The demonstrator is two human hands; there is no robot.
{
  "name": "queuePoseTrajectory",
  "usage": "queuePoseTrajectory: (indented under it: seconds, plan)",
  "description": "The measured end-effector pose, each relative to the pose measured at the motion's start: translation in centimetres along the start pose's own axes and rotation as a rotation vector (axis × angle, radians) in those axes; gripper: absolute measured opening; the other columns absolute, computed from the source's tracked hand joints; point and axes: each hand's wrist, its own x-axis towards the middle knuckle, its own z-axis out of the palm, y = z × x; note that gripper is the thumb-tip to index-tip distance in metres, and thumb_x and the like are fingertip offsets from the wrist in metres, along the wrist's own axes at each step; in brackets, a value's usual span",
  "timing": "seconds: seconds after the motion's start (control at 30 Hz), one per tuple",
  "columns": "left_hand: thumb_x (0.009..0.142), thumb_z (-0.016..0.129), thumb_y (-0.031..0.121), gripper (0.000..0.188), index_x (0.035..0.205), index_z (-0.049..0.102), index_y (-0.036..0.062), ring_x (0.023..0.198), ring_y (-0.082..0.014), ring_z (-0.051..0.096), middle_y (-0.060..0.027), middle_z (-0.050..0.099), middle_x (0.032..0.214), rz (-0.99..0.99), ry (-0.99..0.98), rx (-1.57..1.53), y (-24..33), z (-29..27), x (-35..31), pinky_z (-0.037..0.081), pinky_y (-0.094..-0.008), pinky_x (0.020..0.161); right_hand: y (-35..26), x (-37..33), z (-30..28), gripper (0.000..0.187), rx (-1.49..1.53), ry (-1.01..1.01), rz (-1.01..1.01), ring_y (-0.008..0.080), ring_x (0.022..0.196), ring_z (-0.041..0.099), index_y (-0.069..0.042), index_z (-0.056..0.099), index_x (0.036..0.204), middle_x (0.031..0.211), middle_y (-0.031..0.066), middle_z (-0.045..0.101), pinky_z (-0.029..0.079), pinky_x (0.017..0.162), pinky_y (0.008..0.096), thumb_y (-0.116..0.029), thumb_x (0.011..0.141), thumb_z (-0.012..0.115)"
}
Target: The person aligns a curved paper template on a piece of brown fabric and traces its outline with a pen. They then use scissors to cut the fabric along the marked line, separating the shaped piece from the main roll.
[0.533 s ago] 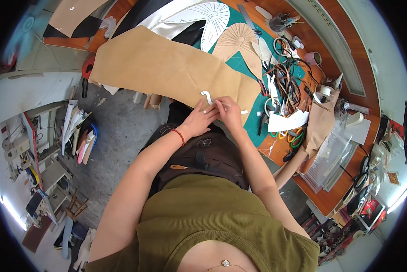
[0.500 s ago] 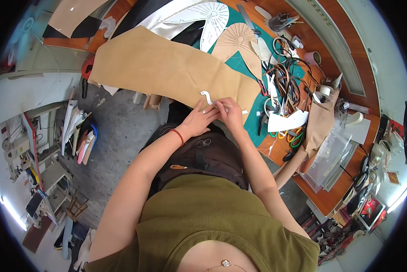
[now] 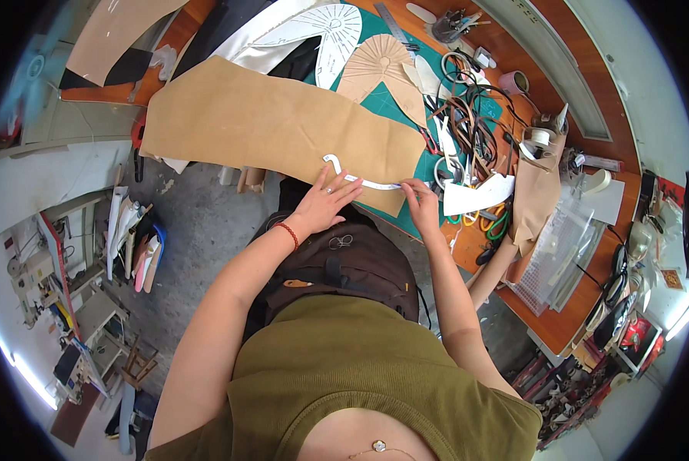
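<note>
A large tan sheet [image 3: 268, 115], leather-like with a curved near edge, lies over a green cutting mat [image 3: 406, 219] in front of me. On its near right part runs a narrow white tape measure [image 3: 371, 184], its left end curling up in a hook. My left hand [image 3: 325, 201] rests on the sheet, fingers spread and flat, fingertips pressing the tape. To the right, my right hand [image 3: 421, 203] pinches the tape between thumb and fingers near the sheet's right edge. The stretch between my hands is nearly straight.
Beyond the sheet lie a white fan-shaped pattern [image 3: 337, 34] and a pleated tan piece [image 3: 379, 65]. To the right are tangled dark straps [image 3: 467, 123], a white cut piece [image 3: 479, 194], scissors with orange and green handles [image 3: 498, 223], and clear plastic sheets [image 3: 548, 261].
My right hand has moved right, away from my left, drawing out a length of tape between them. My left hand stays flat on the sheet. The whole view has shifted slightly.
</note>
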Motion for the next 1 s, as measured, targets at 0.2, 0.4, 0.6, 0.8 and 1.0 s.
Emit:
queuePoseTrajectory:
  seconds: [0.2, 0.4, 0.6, 0.8, 1.0]
  plan:
    - [0.078, 0.068, 0.048, 0.088, 0.15, 0.027, 0.0182, 0.144, -0.0264, 0.021, 0.0031, 0.022, 0.157, -0.008, -0.022, -0.014, 0.1, -0.4, 0.0, 0.01, -0.0553, 0.117, 0.8, -0.2, -0.7, 0.012, -0.05, 0.099, -0.039, 0.0276, 0.073, 0.064, -0.002, 0.062, 0.097, 0.085, 0.0141, 0.064, 0.049, 0.065, 0.0343, -0.012, 0.093, 0.059]
    - [0.078, 0.069, 0.045, 0.087, 0.15, 0.027, 0.0183, 0.144, -0.0264, 0.02, 0.0031, 0.022, 0.157, -0.012, -0.02, -0.041, 0.1, -0.3, 0.1, 0.009, -0.0553, 0.117, 0.6, -0.9, -0.9, 0.01, -0.205, 0.117, -0.108, 0.0363, 0.075, 0.06, -0.003, 0.06, 0.091, 0.084, 0.0162, 0.061, 0.047, 0.064, 0.0398, -0.012, 0.093, 0.057]
    - [0.079, 0.07, 0.04, 0.086, 0.15, 0.026, 0.0192, 0.144, -0.0265, 0.02, 0.0032, 0.021, 0.157, -0.018, -0.02, -0.054, 0.2, -0.3, 0.0, 0.009, -0.0554, 0.117, -0.8, -1.1, -0.3, 0.011, -0.26, 0.107, -0.174, 0.0367, 0.075, 0.06, -0.005, 0.059, 0.087, 0.08, 0.0152, 0.062, 0.047, 0.064, 0.043, -0.014, 0.09, 0.059]
    - [0.077, 0.072, 0.034, 0.089, 0.15, 0.025, 0.0187, 0.145, -0.0265, 0.018, 0.0013, 0.022, 0.157, -0.021, -0.052, -0.052, 0.2, -0.6, 0.1, 0.009, -0.0559, 0.117, -2.5, 0.6, 3.2, 0.014, -0.239, -0.089, -0.257, 0.0364, 0.073, 0.061, -0.004, 0.06, 0.085, 0.081, 0.0156, 0.063, 0.048, 0.064, 0.0431, -0.018, 0.09, 0.06]
    - [0.076, 0.07, 0.018, 0.075, 0.143, 0.036, 0.01, 0.141, -0.0289, 0.026, -0.0076, 0.033, 0.15, -0.103, 0.129, -0.29, -0.5, -1.4, -0.4, 0.016, -0.0534, 0.116, -4.3, 2.5, 5.5, 0.017, -0.104, -0.198, -0.27, 0.0374, 0.074, 0.061, -0.003, 0.058, 0.084, 0.08, 0.0168, 0.061, 0.048, 0.065, 0.044, -0.018, 0.09, 0.059]
